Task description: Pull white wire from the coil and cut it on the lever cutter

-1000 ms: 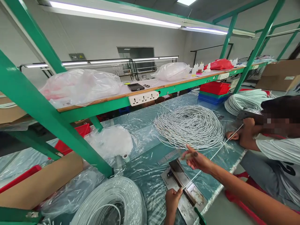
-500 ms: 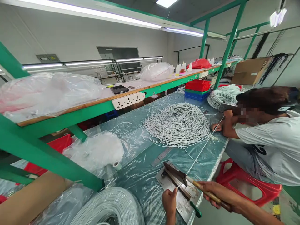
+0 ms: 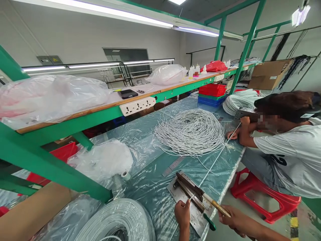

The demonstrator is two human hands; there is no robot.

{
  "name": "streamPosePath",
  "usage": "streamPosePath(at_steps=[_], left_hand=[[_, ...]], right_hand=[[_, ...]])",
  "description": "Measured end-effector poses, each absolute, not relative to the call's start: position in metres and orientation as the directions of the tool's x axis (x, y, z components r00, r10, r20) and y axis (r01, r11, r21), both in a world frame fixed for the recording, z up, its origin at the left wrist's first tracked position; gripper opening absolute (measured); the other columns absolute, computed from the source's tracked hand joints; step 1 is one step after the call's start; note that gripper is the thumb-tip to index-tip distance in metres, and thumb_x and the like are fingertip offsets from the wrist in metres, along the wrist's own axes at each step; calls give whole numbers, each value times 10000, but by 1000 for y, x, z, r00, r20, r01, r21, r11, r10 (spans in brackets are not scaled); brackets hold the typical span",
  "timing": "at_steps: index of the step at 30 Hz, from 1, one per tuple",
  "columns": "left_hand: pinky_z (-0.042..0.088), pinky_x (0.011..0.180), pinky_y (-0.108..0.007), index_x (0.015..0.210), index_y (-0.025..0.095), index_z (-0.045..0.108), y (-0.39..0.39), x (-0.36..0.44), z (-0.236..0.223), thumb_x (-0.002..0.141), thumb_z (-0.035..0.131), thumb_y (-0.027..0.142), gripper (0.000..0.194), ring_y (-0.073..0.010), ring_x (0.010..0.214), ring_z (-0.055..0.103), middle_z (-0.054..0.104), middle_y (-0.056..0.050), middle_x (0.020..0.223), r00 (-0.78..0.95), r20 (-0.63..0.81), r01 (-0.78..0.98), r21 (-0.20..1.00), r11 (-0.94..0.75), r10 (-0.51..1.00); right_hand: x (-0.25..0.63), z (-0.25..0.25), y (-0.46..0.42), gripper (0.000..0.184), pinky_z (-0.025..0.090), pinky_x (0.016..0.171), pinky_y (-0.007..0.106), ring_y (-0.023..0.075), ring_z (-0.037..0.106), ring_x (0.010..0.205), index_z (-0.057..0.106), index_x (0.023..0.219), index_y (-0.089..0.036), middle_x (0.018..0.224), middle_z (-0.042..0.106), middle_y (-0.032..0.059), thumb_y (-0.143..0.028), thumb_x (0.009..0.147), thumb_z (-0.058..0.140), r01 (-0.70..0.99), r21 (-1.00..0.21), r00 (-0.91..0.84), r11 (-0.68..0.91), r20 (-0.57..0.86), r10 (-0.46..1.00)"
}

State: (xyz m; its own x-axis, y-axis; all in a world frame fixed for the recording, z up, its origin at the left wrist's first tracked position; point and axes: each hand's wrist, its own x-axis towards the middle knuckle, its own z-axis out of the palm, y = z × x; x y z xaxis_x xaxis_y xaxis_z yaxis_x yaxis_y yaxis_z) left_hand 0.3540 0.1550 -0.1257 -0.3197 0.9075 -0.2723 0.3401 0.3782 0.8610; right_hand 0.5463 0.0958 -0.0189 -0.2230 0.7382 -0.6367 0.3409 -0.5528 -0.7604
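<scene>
My left hand pinches a thin white cable between thumb and fingertips, close to the cutter. The cable passes under the blade and stretches across the table towards a co-worker's hands. My right hand is wrapped round the wooden handle of a hinged blade cutter. Its dark blade lies low beside the metal bar on a steel base plate, which sits at the table's front edge. A small green handle sticks out from the plate's near side.
A large loose coil of white cable lies mid-table, with a metal ruler nearby. At the lower left is a tight cable coil. A green post slants down to the table. On the right the co-worker sits on a red stool.
My right hand has shifted a little down and to the right with the cutter's handle. My left hand stays almost in place, holding the cable. The co-worker barely moves.
</scene>
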Motion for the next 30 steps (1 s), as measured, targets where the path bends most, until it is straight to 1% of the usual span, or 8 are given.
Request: streamPosePath(at_steps=[3, 10, 13, 16, 18, 21, 25, 30], left_hand=[[265, 524, -299, 399, 266, 265, 154, 354, -131, 527, 518, 617, 451, -127, 452, 335, 279, 61, 408, -323, -284, 339, 856, 391, 903], [251, 531, -281, 395, 252, 284, 153, 354, -127, 615, 594, 409, 412, -124, 454, 352, 296, 66, 402, -303, -318, 373, 828, 419, 898], [251, 532, -283, 417, 249, 285, 155, 352, -121, 657, 588, 387, 411, -135, 458, 382, 322, 59, 414, -222, -304, 454, 809, 374, 926], [258, 552, -295, 469, 232, 379, 154, 349, -120, 717, 513, 381, 319, -168, 513, 455, 421, 22, 460, -81, -252, 555, 792, 254, 964], [268, 568, -303, 518, 222, 451, 152, 348, -123, 741, 442, 384, 276, -187, 559, 494, 494, -12, 507, -21, -221, 593, 782, 190, 975], [294, 581, -310, 510, 217, 472, 150, 349, -130, 716, 378, 429, 310, -198, 571, 513, 541, -52, 531, -8, -248, 560, 802, 210, 969], [315, 578, -315, 482, 218, 481, 150, 350, -137, 632, 381, 554, 381, -200, 548, 493, 529, -55, 505, -67, -289, 426, 857, 289, 955], [277, 543, -303, 440, 223, 458, 150, 352, -135, 569, 409, 624, 424, -160, 491, 410, 454, -13, 444, -118, -300, 361, 875, 322, 947]], right_hand=[[546, -21, 95, 307, 157, 340, 179, 17, 183, 321, 356, 693, -220, 475, 296, -115, -457, 673, 550, 320, -771, -220, -550, -625, 749], [545, -19, 96, 308, 151, 351, 195, 22, 173, 325, 348, 684, -223, 480, 274, -113, -464, 674, 540, 355, -765, -211, -538, -626, 751], [545, -14, 97, 324, 168, 364, 200, 22, 194, 341, 337, 689, -221, 500, 297, -103, -478, 657, 532, 379, -754, -227, -536, -637, 736], [546, -15, 96, 341, 165, 369, 204, 21, 197, 343, 328, 690, -220, 509, 300, -99, -496, 644, 523, 393, -745, -222, -539, -646, 730], [546, -18, 96, 336, 155, 365, 207, 22, 188, 342, 334, 694, -219, 512, 292, -99, -498, 639, 513, 399, -751, -214, -526, -634, 743], [546, -22, 95, 346, 146, 363, 210, 24, 173, 347, 331, 695, -220, 515, 285, -100, -511, 633, 510, 409, -758, -209, -508, -620, 756], [545, -23, 94, 366, 142, 370, 214, 37, 162, 367, 319, 697, -227, 507, 269, -102, -542, 645, 497, 425, -755, -192, -500, -615, 765], [546, -30, 92, 443, 167, 406, 215, 61, 212, 433, 324, 678, -228, 528, 275, -79, -625, 619, 511, 419, -776, -200, -471, -584, 786]])
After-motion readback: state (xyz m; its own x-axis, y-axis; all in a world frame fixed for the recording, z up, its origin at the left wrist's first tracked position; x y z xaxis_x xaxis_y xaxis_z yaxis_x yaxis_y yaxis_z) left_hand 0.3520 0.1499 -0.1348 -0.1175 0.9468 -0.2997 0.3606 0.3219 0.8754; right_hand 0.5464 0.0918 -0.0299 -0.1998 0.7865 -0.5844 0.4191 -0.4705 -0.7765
